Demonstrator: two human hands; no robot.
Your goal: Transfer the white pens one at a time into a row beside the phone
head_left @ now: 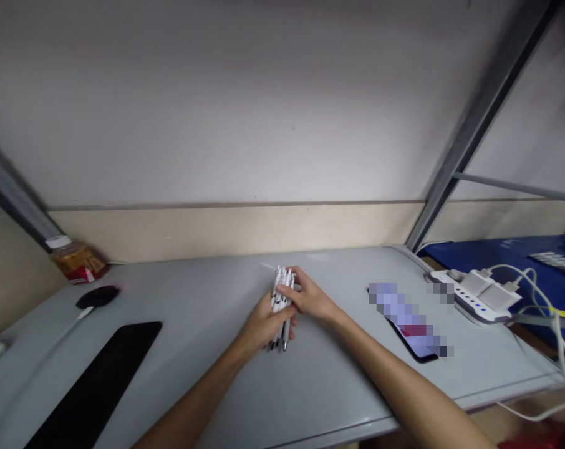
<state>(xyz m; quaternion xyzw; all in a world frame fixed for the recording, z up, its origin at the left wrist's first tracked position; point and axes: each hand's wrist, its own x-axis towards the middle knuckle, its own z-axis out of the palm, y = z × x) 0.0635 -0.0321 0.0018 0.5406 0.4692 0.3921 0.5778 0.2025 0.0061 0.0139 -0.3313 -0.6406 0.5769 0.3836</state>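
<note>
A bundle of several white pens (281,293) lies lengthwise over the middle of the grey table (198,324), tips pointing toward me. My left hand (262,325) is wrapped round the lower half of the bundle. My right hand (310,298) closes on its upper half from the right, fingers curled over the pen tops. Both hands hold the same bundle just above the tabletop.
A long black pad (100,381) lies at the front left, with a black disc on a white cable (98,296) and a tipped jar (78,260) behind it. A phone (416,340) and a white power strip with chargers (479,293) sit at the right, by a blue surface (507,255).
</note>
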